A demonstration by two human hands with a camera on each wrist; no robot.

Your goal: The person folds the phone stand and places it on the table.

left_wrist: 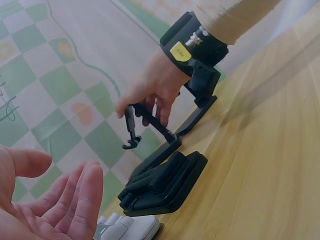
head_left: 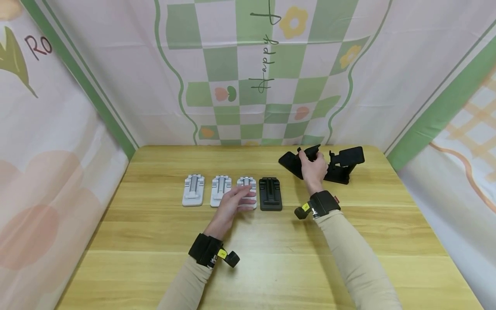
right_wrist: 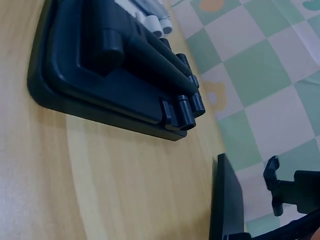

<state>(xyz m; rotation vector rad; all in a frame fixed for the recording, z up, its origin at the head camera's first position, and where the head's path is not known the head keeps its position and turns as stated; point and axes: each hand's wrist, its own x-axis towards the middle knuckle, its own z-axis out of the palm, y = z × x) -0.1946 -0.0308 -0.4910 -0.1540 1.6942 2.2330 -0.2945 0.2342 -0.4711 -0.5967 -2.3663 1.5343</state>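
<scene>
My right hand grips the upper part of an unfolded black phone stand at the back right of the table, its fingers curled around the raised arm in the left wrist view. Beside it stands a second unfolded black phone stand, its plate tilted up. Over the third white phone stand my left hand hovers with relaxed, spread fingers, holding nothing and partly hiding that stand. Right of it lies a folded black phone stand, seen close up in the right wrist view.
Two more folded white phone stands, one at the far left and one beside it, complete the row. The wooden table ends at a patterned cloth hanging behind.
</scene>
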